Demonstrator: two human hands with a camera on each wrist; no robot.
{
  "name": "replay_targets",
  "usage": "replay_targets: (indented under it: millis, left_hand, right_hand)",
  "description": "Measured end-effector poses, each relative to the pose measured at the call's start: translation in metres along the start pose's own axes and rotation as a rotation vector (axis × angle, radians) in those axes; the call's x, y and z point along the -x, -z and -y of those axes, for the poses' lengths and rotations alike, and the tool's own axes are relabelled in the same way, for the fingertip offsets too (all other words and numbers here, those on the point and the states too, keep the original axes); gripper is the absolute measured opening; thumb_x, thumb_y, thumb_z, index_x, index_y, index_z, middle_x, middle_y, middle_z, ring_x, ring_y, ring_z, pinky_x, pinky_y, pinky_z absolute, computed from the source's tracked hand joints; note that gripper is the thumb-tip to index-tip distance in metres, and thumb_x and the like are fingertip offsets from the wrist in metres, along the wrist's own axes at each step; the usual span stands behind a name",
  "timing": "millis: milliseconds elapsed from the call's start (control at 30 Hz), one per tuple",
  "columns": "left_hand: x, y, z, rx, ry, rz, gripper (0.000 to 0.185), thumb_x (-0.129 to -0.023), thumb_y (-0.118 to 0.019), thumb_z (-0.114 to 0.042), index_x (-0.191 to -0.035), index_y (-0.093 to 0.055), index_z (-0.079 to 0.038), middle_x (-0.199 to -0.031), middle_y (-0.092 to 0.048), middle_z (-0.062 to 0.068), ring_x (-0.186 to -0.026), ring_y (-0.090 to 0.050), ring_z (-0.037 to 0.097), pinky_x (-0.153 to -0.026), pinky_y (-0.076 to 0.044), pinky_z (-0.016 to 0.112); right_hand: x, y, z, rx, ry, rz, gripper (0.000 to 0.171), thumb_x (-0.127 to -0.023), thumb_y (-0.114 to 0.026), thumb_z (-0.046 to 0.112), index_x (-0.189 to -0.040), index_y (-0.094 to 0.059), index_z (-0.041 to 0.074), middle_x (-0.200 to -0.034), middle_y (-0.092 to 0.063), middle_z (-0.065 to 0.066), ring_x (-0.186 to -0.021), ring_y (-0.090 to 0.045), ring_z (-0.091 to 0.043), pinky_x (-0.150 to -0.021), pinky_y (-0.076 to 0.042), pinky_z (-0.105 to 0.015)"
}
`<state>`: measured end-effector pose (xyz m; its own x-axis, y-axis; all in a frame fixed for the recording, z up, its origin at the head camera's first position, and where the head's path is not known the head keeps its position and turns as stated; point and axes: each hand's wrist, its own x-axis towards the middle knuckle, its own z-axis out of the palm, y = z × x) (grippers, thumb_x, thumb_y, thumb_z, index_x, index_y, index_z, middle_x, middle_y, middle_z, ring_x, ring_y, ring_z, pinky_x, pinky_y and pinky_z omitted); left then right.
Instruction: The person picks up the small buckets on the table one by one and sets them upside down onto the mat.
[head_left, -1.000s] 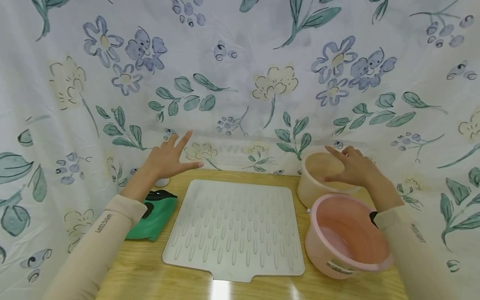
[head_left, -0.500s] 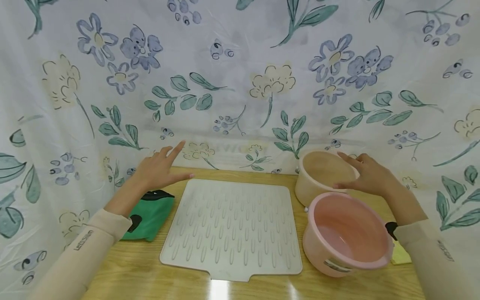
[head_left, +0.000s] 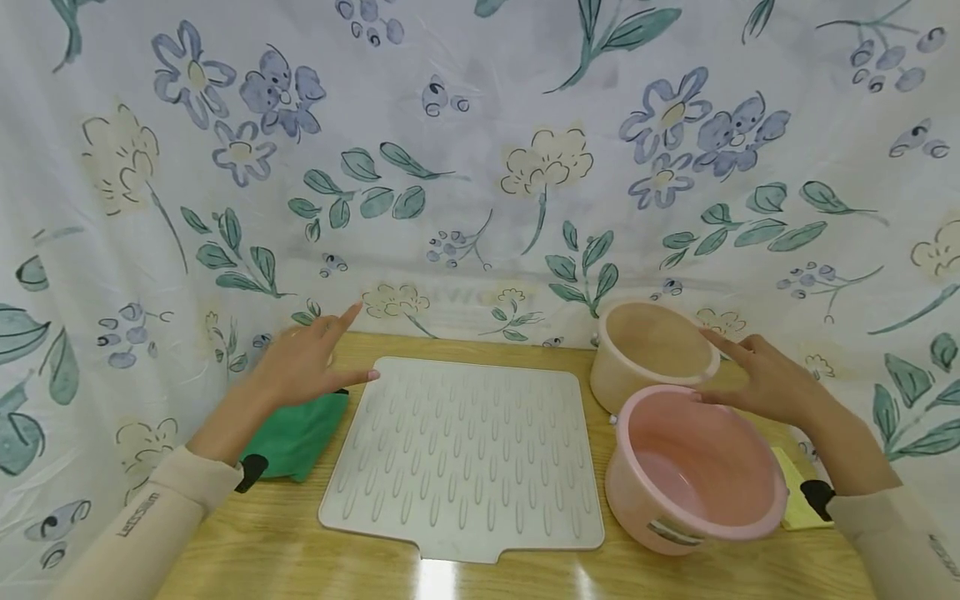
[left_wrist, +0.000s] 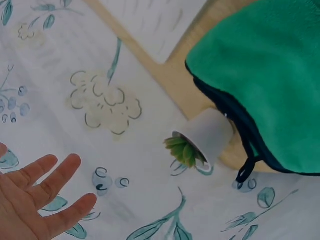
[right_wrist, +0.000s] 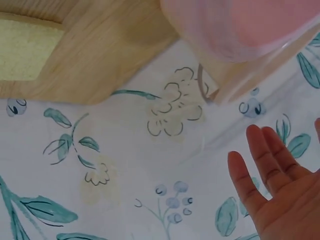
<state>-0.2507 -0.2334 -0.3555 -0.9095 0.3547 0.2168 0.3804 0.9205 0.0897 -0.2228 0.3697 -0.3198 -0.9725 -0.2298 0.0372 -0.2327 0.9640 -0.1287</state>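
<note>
My left hand (head_left: 303, 358) is held above the green cloth (head_left: 300, 433), fingers spread and holding nothing. In the left wrist view its fingers show at the lower left, apart from the dark-edged green cloth (left_wrist: 260, 75) and a small white pot with a green plant (left_wrist: 207, 135). My right hand (head_left: 768, 379), also spread, hovers over the far right rim of the pink bucket (head_left: 667, 508), beside the cream bucket (head_left: 622, 379). Whether it touches a rim I cannot tell. The right wrist view has its fingers away from the buckets.
A pale ridged mat (head_left: 465, 450) lies in the middle of the wooden table (head_left: 262, 550). Behind the pink bucket, at right, is a yellow sponge-like piece (right_wrist: 25, 50). A floral curtain (head_left: 480, 167) hangs along the back and sides.
Both hands have come down and moved outward, the left toward the green cloth, the right away from the cream bucket. More of the yellow piece shows now. The objects stay in place.
</note>
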Motion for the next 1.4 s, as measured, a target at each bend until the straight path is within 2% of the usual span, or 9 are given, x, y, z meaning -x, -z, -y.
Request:
replay_targets:
  millis: [100,267,433,567,733,933,1067,1233,1400]
  left_hand:
    - [0.009,-0.004,-0.001,0.022,-0.011,0.006,0.1,-0.074,-0.047,-0.076,-0.149,-0.007,-0.024,-0.133,-0.045,0.021,-0.115,-0.047,0.04,-0.1,-0.022,0.058]
    - [0.028,-0.011,-0.005,0.127,0.013,0.071,0.1,-0.074,-0.051,-0.073,-0.149,-0.003,-0.028,-0.143,-0.032,0.022,-0.125,-0.038,0.042,-0.094,-0.029,0.062]
    - [0.044,-0.022,-0.006,0.147,0.034,0.107,0.099,-0.075,-0.05,-0.073,-0.149,0.0,-0.03,-0.144,-0.03,0.022,-0.123,-0.04,0.043,-0.08,-0.042,0.059]
    - [0.053,-0.027,-0.005,0.158,0.053,0.103,0.097,-0.075,-0.051,-0.072,-0.148,0.0,-0.033,-0.144,-0.03,0.021,-0.122,-0.04,0.044,-0.079,-0.042,0.061]
    - [0.062,-0.032,-0.001,0.178,0.067,0.098,0.095,-0.076,-0.053,-0.07,-0.147,0.001,-0.037,-0.145,-0.031,0.018,-0.124,-0.038,0.042,-0.082,-0.039,0.062]
    - [0.071,-0.036,0.001,0.184,0.092,0.103,0.097,-0.074,-0.054,-0.071,-0.147,0.001,-0.038,-0.143,-0.033,0.016,-0.102,-0.057,0.037,-0.07,-0.047,0.049]
    - [0.076,-0.04,0.0,0.185,0.102,0.113,0.098,-0.074,-0.055,-0.07,-0.147,0.002,-0.036,-0.14,-0.036,0.02,-0.093,-0.06,0.036,-0.062,-0.048,0.045]
    - [0.087,-0.047,0.0,0.207,0.12,0.141,0.095,-0.075,-0.054,-0.069,-0.147,-0.001,-0.036,-0.138,-0.038,0.023,-0.106,-0.054,0.042,-0.068,-0.047,0.053]
    - [0.099,-0.056,0.002,0.232,0.147,0.181,0.093,-0.075,-0.055,-0.069,-0.147,-0.003,-0.04,-0.138,-0.038,0.025,-0.099,-0.059,0.036,-0.065,-0.047,0.054]
  right_hand:
    - [0.011,-0.001,-0.004,-0.039,0.0,-0.002,0.1,-0.072,-0.067,0.06,-0.149,-0.013,0.027,-0.113,-0.04,-0.028,-0.087,-0.054,-0.037,-0.058,-0.044,-0.045]
    - [0.029,-0.008,-0.009,-0.09,-0.019,-0.008,0.097,-0.073,-0.068,0.056,-0.149,-0.016,0.026,-0.111,-0.042,-0.027,-0.086,-0.054,-0.036,-0.054,-0.043,-0.043]
    - [0.045,-0.018,-0.013,-0.132,-0.048,0.004,0.094,-0.075,-0.068,0.055,-0.148,-0.014,0.031,-0.11,-0.042,-0.025,-0.088,-0.053,-0.037,-0.055,-0.042,-0.044]
    - [0.056,-0.025,-0.016,-0.145,-0.05,-0.011,0.092,-0.076,-0.068,0.051,-0.147,-0.012,0.035,-0.11,-0.042,-0.023,-0.088,-0.053,-0.035,-0.056,-0.041,-0.043]
    - [0.066,-0.029,-0.018,-0.142,-0.049,-0.019,0.092,-0.077,-0.069,0.048,-0.148,-0.015,0.027,-0.108,-0.044,-0.023,-0.092,-0.053,-0.036,-0.057,-0.042,-0.042]
    - [0.077,-0.033,-0.02,-0.162,-0.063,-0.014,0.09,-0.079,-0.068,0.045,-0.148,-0.013,0.029,-0.109,-0.045,-0.023,-0.093,-0.054,-0.036,-0.059,-0.044,-0.045]
    - [0.087,-0.037,-0.021,-0.216,-0.056,-0.045,0.09,-0.08,-0.07,0.038,-0.148,-0.012,0.03,-0.112,-0.046,-0.022,-0.094,-0.055,-0.036,-0.067,-0.047,-0.048]
    - [0.101,-0.044,-0.022,-0.254,-0.075,-0.079,0.088,-0.08,-0.07,0.033,-0.148,-0.015,0.029,-0.114,-0.049,-0.016,-0.09,-0.056,-0.013,-0.064,-0.047,-0.028]
    - [0.112,-0.054,-0.023,-0.287,-0.092,-0.108,0.086,-0.081,-0.07,0.029,-0.148,-0.016,0.027,-0.108,-0.052,-0.014,-0.084,-0.046,0.011,-0.061,-0.046,-0.023]
